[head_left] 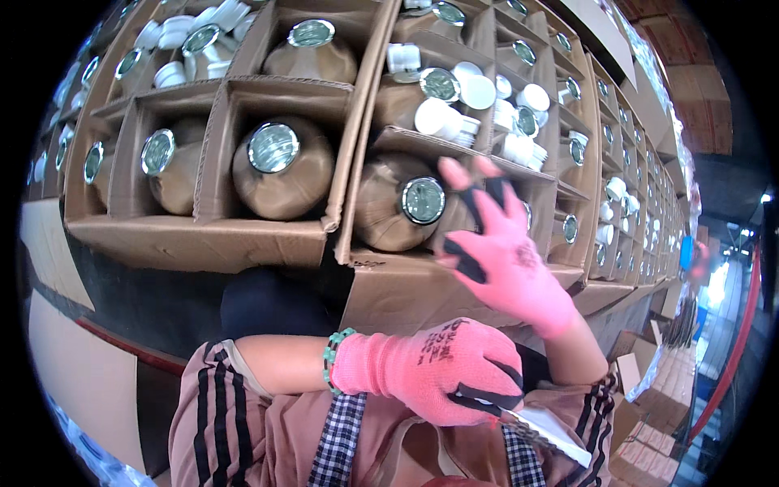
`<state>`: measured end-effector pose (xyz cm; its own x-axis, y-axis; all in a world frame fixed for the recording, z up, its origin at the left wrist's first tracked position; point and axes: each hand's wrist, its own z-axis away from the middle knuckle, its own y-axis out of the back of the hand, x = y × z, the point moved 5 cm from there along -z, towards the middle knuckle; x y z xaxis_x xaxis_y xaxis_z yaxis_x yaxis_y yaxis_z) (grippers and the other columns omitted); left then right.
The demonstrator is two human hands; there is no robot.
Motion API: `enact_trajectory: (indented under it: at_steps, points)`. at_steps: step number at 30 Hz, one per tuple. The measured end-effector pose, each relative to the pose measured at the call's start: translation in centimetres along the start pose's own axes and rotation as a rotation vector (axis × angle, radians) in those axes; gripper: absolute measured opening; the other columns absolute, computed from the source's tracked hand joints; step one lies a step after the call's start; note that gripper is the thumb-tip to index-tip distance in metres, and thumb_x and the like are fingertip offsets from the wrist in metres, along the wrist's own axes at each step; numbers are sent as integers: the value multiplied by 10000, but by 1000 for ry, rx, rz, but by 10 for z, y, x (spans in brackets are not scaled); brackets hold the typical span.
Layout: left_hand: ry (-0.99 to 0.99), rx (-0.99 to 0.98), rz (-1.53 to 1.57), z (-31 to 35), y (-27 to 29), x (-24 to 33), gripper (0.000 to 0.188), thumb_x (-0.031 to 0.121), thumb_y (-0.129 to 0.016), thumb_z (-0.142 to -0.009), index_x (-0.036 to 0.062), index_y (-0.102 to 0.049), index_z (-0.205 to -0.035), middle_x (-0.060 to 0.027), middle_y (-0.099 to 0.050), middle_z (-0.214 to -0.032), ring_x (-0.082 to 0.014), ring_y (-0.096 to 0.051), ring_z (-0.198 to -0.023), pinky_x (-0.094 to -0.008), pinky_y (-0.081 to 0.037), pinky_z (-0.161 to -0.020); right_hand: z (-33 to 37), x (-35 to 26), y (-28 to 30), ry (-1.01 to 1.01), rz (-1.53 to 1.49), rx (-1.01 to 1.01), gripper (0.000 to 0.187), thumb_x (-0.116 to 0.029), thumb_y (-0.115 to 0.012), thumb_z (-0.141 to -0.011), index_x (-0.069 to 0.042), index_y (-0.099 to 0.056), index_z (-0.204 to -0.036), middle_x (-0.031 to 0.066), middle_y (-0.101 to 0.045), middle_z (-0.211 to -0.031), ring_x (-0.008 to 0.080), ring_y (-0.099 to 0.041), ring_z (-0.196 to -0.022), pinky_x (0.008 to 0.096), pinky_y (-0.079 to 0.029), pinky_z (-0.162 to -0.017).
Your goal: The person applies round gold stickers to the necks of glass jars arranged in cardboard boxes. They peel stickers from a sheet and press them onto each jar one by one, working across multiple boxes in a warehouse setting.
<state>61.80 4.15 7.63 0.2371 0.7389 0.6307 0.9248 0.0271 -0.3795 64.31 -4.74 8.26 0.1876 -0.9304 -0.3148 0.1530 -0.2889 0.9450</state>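
My left hand (434, 369), in a pink glove with black fingertips and a green bead bracelet at its wrist, is closed in front of my chest. It grips a narrow white strip (560, 432) with a dark, rough-looking edge; its exact kind I cannot make out. My right hand (511, 256), gloved the same way and slightly blurred, reaches over the near edge of a divided cardboard box (406, 272). Its fingers are apart with nothing seen between them. Just left of them, a round glass bottle (398, 207) with an uncapped mouth stands tilted in its compartment.
Another divided box (203, 243) of uncapped bottles adjoins on the left, and further boxes (641, 203) run off to the right. White plastic caps (442, 118) lie loose among bottles in some compartments. Cardboard flaps (81, 381) stick out at the left. Stacked cartons (665, 398) stand at the right.
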Motion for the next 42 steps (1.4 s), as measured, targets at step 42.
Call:
enact_trajectory:
  at_steps: [42]
  points:
    - [527,490,-591,4,60,-18,121,53,-654,-668,-4,-632,-773,-112,-576,-669,-245,-547,-630,-312,-445,-593,94,19,60,-290,101,491,371,-236,-714,-645,-46,-570,-929,98,-594,-922,343,-543,-895,431,-405,-820]
